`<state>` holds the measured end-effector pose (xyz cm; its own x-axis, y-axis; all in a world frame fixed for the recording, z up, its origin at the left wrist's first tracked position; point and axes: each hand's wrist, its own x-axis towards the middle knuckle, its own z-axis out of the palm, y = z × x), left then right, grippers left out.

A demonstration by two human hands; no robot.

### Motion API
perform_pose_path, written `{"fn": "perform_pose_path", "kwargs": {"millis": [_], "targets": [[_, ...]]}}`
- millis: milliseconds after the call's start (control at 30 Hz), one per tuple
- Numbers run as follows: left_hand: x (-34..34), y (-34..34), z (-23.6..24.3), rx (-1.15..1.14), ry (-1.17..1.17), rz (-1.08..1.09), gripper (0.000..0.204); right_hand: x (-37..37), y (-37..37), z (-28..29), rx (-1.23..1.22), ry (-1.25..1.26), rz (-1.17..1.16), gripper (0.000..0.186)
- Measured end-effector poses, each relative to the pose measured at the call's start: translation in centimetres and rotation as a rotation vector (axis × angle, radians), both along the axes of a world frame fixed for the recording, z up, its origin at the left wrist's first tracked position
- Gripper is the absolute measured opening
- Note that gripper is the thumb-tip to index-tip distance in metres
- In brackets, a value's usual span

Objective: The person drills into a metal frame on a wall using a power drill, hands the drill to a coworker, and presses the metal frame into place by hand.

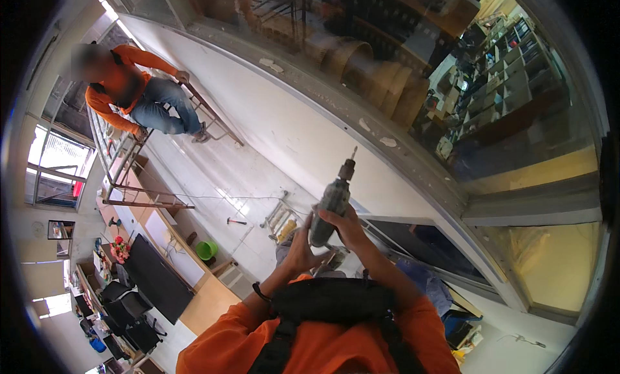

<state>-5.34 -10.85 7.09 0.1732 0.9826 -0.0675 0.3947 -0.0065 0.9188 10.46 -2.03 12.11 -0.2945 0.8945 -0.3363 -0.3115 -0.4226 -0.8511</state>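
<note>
I hold a grey-green power drill [334, 198] up in front of my chest, its dark chuck and thin bit pointing up and away toward the window frame. My left hand [299, 250] is closed against the lower left side of the drill body. On the other side, my right hand [349, 227] wraps the drill with its fingers across the body. The drill's grip is partly hidden by my hands. The bit's tip stands apart from the metal window frame [387, 141] in this view.
At the far left a person in orange [135, 83] sits on a metal scaffold [132, 190]. Below lie a hammer [236, 221] and a green bucket [206, 249], near a stepladder [281, 219]. A black panel [158, 277] leans by the desks. Large glass panes run along the right.
</note>
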Motion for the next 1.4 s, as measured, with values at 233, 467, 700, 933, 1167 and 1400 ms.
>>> {"fn": "perform_pose_path", "kwargs": {"millis": [233, 467, 700, 933, 1167, 1400], "targets": [[-0.3, 5.5, 1.7, 0.115, -0.460, 0.237, 0.081, -3.9, 2.8, 1.2, 0.025, -0.043, -0.042, 0.038], [-1.8, 6.3, 1.5, -0.039, -0.545, 0.276, 0.071, -4.2, 4.4, 1.1, 0.060, -0.151, 0.006, 0.041], [-2.9, 7.4, 1.6, -0.015, -0.504, 0.208, 0.070, -4.9, 5.3, 1.7, 0.062, -0.158, -0.036, 0.037], [-3.1, 7.3, 1.9, -0.102, -0.496, 0.242, 0.071, -5.0, 5.3, 1.1, 0.014, -0.202, -0.066, 0.039], [-3.5, 8.0, 2.6, -0.030, -0.529, 0.252, 0.072, -5.2, 5.3, 1.0, 0.022, -0.187, -0.075, 0.039], [-3.5, 8.0, 2.6, -0.091, -0.548, 0.234, 0.074, -5.1, 5.6, 0.9, -0.003, -0.139, -0.063, 0.038]]}}
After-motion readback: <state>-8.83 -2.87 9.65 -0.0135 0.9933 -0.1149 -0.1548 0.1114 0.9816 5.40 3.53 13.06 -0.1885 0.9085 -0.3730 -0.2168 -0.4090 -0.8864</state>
